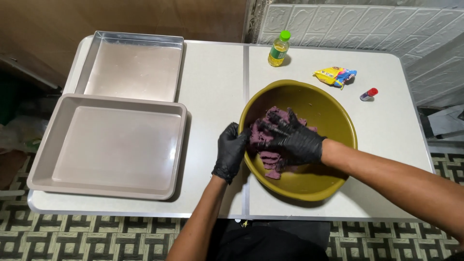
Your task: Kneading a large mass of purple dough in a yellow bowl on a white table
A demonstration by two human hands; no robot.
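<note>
- Head view looks down on both hands in black gloves, working at an olive-green bowl (pixel 333 121) near the front edge of the tabletop (pixel 217 87).
- Right hand (pixel 292 137) lies inside the bowl, fingers spread wide and pressed flat on a lump of purple dough (pixel 270 162).
- Left hand (pixel 231 151) curls over the bowl's near-left rim, fingers bent around it, steadying it.
- Two shallow rectangular trays fill the left side: a beige tray (pixel 111 145) at the front, a shiny metal tray (pixel 133 65) behind it, almost touching.
- Bare tabletop lies between trays and bowl, and more to the bowl's right.
- Behind the bowl stand a small yellow bottle with a green cap (pixel 279 48), a crumpled yellow-and-blue packet (pixel 336 76), and a small red-capped tube (pixel 369 94), well apart from one another.
</note>
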